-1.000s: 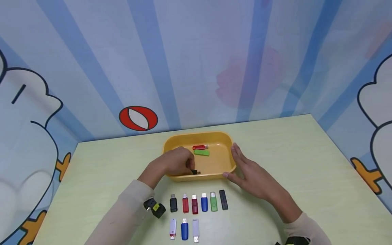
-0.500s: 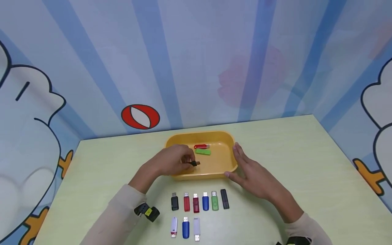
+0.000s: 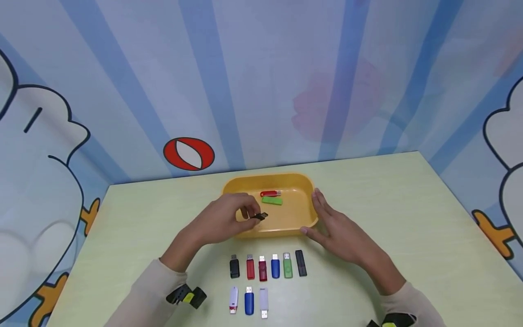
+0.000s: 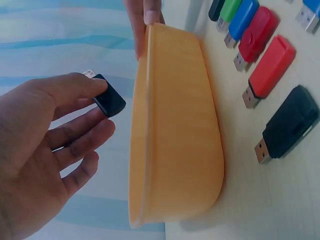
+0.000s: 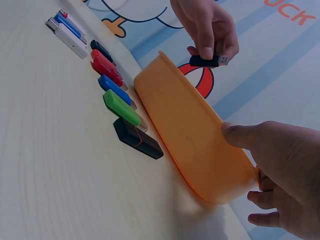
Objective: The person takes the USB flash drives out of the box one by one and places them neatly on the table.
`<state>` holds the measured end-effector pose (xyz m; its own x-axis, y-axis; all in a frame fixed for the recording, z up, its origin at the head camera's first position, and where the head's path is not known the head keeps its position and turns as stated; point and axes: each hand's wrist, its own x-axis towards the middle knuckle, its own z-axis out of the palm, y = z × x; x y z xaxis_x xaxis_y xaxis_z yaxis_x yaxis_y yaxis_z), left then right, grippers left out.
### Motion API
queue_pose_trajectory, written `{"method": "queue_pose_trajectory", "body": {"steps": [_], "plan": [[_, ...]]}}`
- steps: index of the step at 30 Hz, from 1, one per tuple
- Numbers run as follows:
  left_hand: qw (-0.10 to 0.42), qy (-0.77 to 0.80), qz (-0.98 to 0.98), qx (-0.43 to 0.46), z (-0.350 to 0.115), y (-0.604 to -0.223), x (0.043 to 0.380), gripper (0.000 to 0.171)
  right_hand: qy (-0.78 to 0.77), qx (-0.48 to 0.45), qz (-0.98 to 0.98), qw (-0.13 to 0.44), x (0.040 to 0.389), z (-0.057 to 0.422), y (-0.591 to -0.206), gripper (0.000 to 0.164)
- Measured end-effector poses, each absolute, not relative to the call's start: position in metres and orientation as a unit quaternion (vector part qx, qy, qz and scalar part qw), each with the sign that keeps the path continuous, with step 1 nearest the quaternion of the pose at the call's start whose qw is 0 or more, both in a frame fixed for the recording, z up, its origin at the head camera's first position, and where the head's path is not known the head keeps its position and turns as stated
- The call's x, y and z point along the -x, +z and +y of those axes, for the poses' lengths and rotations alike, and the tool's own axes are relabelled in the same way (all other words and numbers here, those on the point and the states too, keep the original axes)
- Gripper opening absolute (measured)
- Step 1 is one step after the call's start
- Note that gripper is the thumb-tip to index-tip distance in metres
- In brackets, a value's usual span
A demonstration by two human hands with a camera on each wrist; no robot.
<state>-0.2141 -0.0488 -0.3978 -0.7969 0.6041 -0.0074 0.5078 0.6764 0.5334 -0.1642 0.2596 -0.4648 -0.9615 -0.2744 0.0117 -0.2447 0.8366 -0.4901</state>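
Note:
My left hand (image 3: pixel 222 219) pinches a black USB stick (image 4: pixel 109 98) between thumb and index finger, its metal plug bare. In the head view this stick (image 3: pixel 260 216) is over the yellow tray (image 3: pixel 290 229), near its left half. Inside the tray lie a red USB stick (image 3: pixel 270 193) and, just in front of it, a green one (image 3: pixel 272 200). My right hand (image 3: pixel 341 233) rests at the tray's right front corner. Its thumb touches the front rim, and its mostly straight fingers lie along the right end.
Before the tray, several USB sticks stand in a row, from a black one (image 3: pixel 234 268) to a long black one (image 3: pixel 301 263). Nearer sits a shorter row: a white-and-red (image 3: pixel 233 297), a blue (image 3: pixel 249 302) and a pale lilac stick (image 3: pixel 263 300). A printed wall (image 3: pixel 261 91) closes the back.
My left hand has lifted the black USB stick from the tray's front left and drawn back slightly left, turning the stick. The right hand has kept its place at the tray.

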Motion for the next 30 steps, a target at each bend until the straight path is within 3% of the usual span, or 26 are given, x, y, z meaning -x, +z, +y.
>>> {"method": "queue_pose_trajectory", "body": {"steps": [11, 21, 30], "plan": [[0.105, 0.309, 0.894, -0.309, -0.047, -0.395, 0.196, 0.013, -0.252, 0.131, 0.958, 0.034, 0.162, 0.263, -0.464, 0.101], [0.116, 0.329, 0.875, -0.337, -0.049, -0.397, 0.180, 0.027, -0.251, 0.132, 0.958, 0.031, 0.163, 0.261, -0.467, 0.100], [0.123, 0.340, 0.864, -0.349, -0.050, -0.403, 0.168, 0.027, -0.252, 0.133, 0.958, 0.029, 0.165, 0.259, -0.467, 0.101]]}}
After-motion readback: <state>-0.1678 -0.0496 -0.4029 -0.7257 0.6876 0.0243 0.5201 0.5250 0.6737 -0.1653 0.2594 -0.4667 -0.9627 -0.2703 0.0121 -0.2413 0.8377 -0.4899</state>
